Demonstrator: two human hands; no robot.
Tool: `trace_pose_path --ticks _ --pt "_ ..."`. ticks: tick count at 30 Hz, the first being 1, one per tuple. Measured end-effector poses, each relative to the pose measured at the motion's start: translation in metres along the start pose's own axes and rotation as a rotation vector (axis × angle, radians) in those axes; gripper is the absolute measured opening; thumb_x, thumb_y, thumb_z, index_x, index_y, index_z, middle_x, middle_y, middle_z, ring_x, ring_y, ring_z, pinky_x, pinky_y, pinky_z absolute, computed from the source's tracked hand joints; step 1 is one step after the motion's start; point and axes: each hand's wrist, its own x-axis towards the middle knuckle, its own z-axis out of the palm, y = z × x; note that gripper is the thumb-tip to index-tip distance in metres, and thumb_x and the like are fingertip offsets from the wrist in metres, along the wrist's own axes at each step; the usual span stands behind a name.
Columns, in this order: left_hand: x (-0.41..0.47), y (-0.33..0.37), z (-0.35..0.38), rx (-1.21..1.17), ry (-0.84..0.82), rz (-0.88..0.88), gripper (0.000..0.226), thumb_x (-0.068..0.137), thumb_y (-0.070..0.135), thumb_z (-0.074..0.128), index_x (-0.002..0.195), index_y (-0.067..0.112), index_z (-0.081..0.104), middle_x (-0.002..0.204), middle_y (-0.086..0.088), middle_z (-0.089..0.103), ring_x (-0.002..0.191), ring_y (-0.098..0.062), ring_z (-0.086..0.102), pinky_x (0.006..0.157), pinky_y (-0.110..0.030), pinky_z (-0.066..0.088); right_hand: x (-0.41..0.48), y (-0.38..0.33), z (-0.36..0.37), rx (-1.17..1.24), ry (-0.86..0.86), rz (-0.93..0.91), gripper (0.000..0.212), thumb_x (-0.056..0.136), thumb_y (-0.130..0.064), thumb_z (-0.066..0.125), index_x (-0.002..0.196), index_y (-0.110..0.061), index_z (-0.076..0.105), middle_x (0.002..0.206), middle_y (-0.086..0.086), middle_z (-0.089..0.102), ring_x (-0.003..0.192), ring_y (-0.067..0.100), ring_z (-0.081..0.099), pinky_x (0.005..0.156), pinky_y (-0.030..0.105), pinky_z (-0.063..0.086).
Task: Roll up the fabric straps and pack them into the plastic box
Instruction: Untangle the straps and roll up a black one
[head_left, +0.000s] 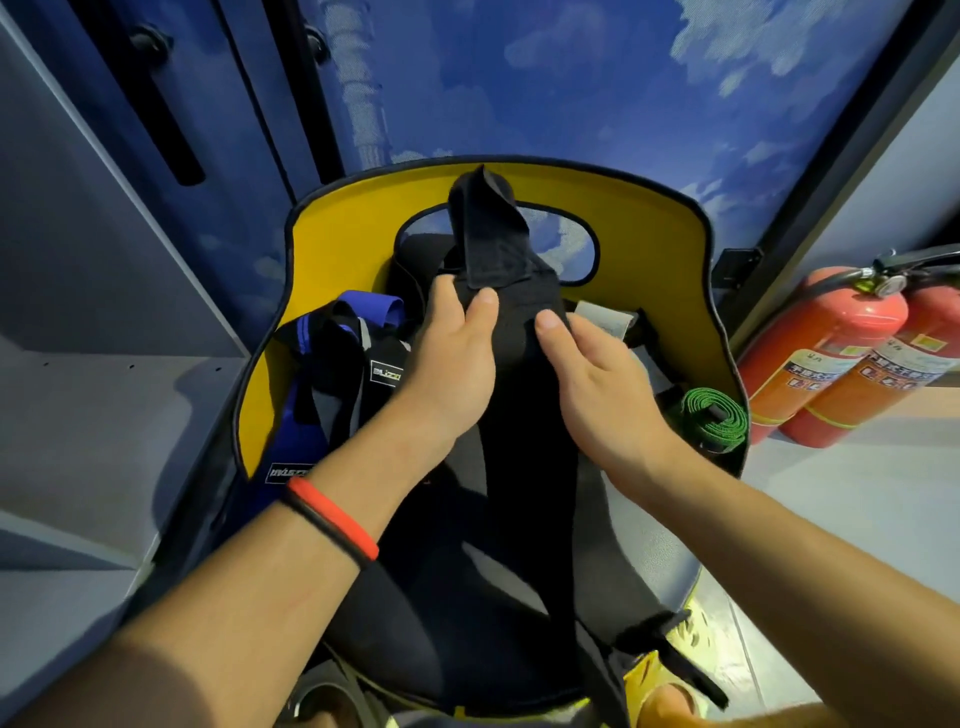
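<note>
A wide black fabric strap (511, 415) runs from the bottom of the view up the middle over a yellow chair. My left hand (457, 353) and my right hand (592, 374) both pinch its upper part, thumbs on top, side by side. Above my thumbs the strap's end (491, 234) stands up folded, with a narrower black tab on it. A blue and black strap (337, 358) with white labels lies on the seat to the left. A rolled green strap (714, 415) lies on the seat at the right. No plastic box is in view.
The yellow chair (660, 249) has a curved back with an oval cut-out. Two red fire extinguishers (831, 353) stand on the floor at the right. A grey cabinet (78, 260) is at the left, a blue sky-printed wall (571, 78) behind.
</note>
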Motion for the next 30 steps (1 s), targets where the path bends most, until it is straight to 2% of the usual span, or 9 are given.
trace_pose_path --ticks 4,6,8,11,13,18,23,26,30 --pt "0.002 -0.004 0.011 -0.107 -0.009 -0.092 0.058 0.108 0.035 0.048 0.158 0.019 0.026 0.115 0.029 0.045 0.115 0.007 0.047 0.097 -0.02 0.034 0.002 0.005 0.0 0.009 0.045 0.076 0.048 0.109 -0.039 0.041 0.097 0.004 0.055 0.082 0.012 0.055 0.074 0.01 0.049 0.07 0.032 0.038" --pt "0.001 -0.008 0.017 -0.132 -0.021 -0.148 0.07 0.106 0.038 0.051 0.162 0.017 0.015 0.146 0.017 0.045 0.133 0.0 0.043 0.105 -0.019 0.032 0.006 0.01 -0.003 0.088 0.047 0.143 0.042 0.109 -0.041 0.041 0.101 -0.006 0.062 0.083 -0.005 0.061 0.074 0.002 0.055 0.071 0.023 0.043" --pt "0.001 -0.011 0.022 -0.141 0.0 -0.156 0.069 0.107 0.035 0.05 0.163 0.018 0.013 0.154 0.013 0.037 0.14 -0.005 0.035 0.105 -0.021 0.028 0.009 0.015 -0.002 0.137 0.002 0.189 0.036 0.108 -0.045 0.04 0.108 -0.019 0.066 0.098 -0.011 0.069 0.087 -0.007 0.059 0.081 0.016 0.046" --pt "0.004 -0.012 0.028 -0.122 0.049 -0.114 0.063 0.109 0.032 0.045 0.162 0.018 0.016 0.141 0.016 0.036 0.126 0.001 0.033 0.094 -0.014 0.029 0.013 0.025 0.004 0.206 -0.074 0.287 0.053 0.099 -0.06 0.042 0.143 -0.031 0.051 0.14 -0.018 0.057 0.132 0.003 0.05 0.116 0.038 0.037" --pt "0.005 -0.013 0.029 -0.059 0.066 -0.101 0.062 0.109 0.035 0.043 0.162 0.021 0.014 0.154 0.011 0.034 0.132 -0.001 0.031 0.097 -0.013 0.024 0.015 0.026 0.005 0.271 -0.1 0.307 0.061 0.099 -0.059 0.045 0.153 -0.03 0.041 0.148 -0.022 0.046 0.14 0.006 0.041 0.122 0.043 0.03" --pt "0.027 -0.019 0.022 -0.076 0.173 -0.107 0.065 0.109 0.038 0.041 0.163 0.02 0.01 0.168 0.001 0.02 0.152 -0.016 0.022 0.11 -0.025 0.022 0.014 0.029 0.003 0.128 -0.119 0.277 0.038 0.097 -0.053 0.049 0.11 -0.02 0.063 0.111 0.003 0.071 0.108 0.019 0.066 0.106 0.047 0.048" --pt "0.04 -0.03 0.013 -0.192 0.192 -0.174 0.07 0.101 0.041 0.053 0.161 0.022 0.022 0.163 -0.004 0.033 0.147 -0.024 0.035 0.12 -0.048 0.032 0.0 0.053 0.013 0.075 -0.173 0.356 0.052 0.087 -0.06 0.046 0.109 -0.018 0.068 0.11 0.002 0.074 0.109 0.023 0.068 0.104 0.052 0.05" --pt "0.052 -0.046 0.003 -0.326 0.087 -0.303 0.084 0.075 0.042 0.074 0.15 0.018 0.045 0.149 -0.005 0.054 0.136 -0.026 0.052 0.111 -0.052 0.043 0.0 0.053 0.004 0.146 -0.184 0.439 0.038 0.103 -0.044 0.046 0.111 -0.015 0.07 0.109 0.003 0.076 0.107 0.023 0.071 0.103 0.046 0.052" --pt "0.066 -0.035 -0.009 -0.177 -0.007 -0.218 0.012 0.095 0.004 0.065 0.104 0.007 0.072 0.101 -0.008 0.077 0.089 -0.016 0.074 0.068 -0.023 0.058 0.004 0.063 -0.009 0.146 -0.075 0.424 0.012 0.103 -0.022 0.059 0.099 -0.016 0.068 0.098 0.001 0.075 0.083 0.006 0.073 0.072 0.018 0.057"
